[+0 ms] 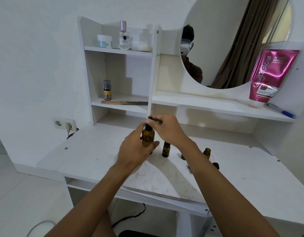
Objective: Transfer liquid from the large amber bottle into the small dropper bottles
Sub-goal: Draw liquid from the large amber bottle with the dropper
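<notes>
Both grips [148,132] over white vanity desk [89,154]

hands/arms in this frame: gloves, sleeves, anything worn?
Both bare. The left hand and right hand show no gloves, rings, watch or bands. Both forearms are uncovered as far as the bottom edge of the frame, with no sleeve cuff in view. No cables or markings on either.

Left hand [136,147] curled in grip; right hand [168,129] pinching.
</notes>
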